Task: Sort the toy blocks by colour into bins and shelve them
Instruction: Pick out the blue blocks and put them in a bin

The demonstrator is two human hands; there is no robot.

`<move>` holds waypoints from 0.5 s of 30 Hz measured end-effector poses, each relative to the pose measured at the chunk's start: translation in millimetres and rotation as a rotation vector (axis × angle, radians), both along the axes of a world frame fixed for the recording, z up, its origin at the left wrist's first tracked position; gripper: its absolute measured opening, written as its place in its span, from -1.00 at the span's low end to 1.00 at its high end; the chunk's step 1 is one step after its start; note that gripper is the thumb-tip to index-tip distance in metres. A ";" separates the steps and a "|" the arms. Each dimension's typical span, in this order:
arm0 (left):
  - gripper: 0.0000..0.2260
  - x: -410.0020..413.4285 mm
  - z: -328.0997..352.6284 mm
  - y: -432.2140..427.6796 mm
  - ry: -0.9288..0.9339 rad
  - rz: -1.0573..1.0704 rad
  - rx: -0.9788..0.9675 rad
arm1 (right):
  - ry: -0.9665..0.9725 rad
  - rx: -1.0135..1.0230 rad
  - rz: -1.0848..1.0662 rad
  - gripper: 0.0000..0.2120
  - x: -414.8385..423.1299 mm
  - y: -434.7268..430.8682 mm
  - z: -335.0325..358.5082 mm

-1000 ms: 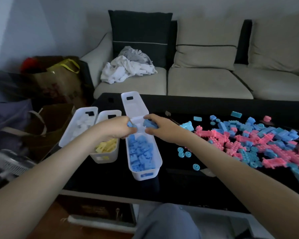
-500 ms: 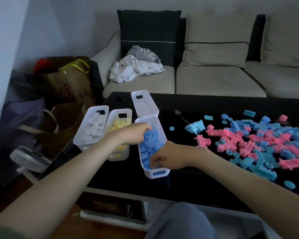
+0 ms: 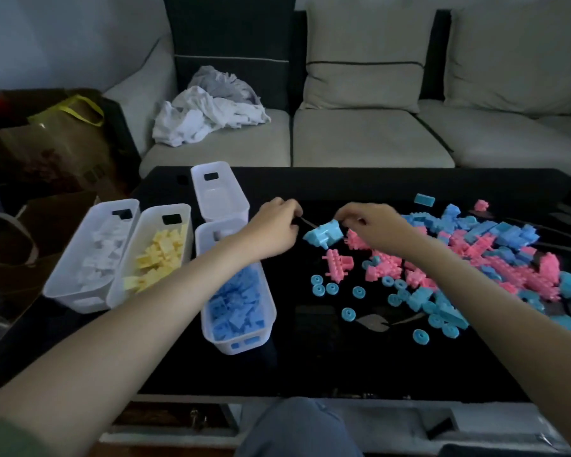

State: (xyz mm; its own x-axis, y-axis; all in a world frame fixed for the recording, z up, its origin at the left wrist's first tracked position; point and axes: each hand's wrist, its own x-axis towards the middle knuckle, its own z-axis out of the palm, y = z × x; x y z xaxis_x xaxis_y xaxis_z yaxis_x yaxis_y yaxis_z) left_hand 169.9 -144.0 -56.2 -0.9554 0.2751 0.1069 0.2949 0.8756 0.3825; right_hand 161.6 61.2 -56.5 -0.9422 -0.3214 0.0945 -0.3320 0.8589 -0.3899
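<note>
Four white bins stand at the table's left: one with white blocks, one with yellow blocks, one with blue blocks, and an empty bin behind it. A blue block cluster sits right of the bins. My right hand pinches its top right corner. My left hand hovers just left of the cluster, fingers loosely curled, nothing visible in it. A pile of pink and blue blocks spreads to the right, with blue wheels scattered in front.
The black glass table reaches a beige sofa behind, where crumpled clothes lie. Paper bags stand on the floor to the left. My knee is below the table's front edge.
Both hands left the blue bin and moved right to the blue block cluster. My right hand now pinches that cluster. The camera has come closer.
</note>
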 end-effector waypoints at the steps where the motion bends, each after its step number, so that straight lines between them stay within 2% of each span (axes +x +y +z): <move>1: -0.69 -4.0 -1.3 13.9 -0.010 -0.039 0.020 | -0.013 0.053 -0.111 -0.71 -11.4 19.5 -5.7; 4: -0.68 -16.3 -5.4 53.1 -0.051 -0.169 0.027 | -0.118 0.297 -0.276 -0.57 -33.0 68.9 -25.6; 6: -0.67 -24.8 -7.0 76.4 -0.079 -0.242 0.019 | -0.180 0.379 -0.247 -0.53 -40.1 84.8 -38.2; 9: -0.66 -46.4 -13.3 107.3 -0.096 -0.269 -0.040 | -0.131 0.411 -0.193 -0.58 -47.0 89.0 -51.5; 12: -0.68 -71.2 -22.3 132.6 -0.071 -0.184 -0.228 | -0.083 0.446 -0.128 -0.65 -47.3 83.8 -53.4; 15: -0.70 -85.2 -31.8 153.9 -0.169 -0.187 -0.429 | -0.025 0.447 -0.092 -0.68 -45.3 84.6 -54.2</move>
State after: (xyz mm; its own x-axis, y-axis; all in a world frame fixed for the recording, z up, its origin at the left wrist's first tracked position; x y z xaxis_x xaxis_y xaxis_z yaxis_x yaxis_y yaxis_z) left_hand 84.7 9.9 -88.0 -0.8797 0.4287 -0.2058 0.4270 0.9026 0.0550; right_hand 116.3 145.9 -110.7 -0.9690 -0.2404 -0.0573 -0.2418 0.9701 0.0190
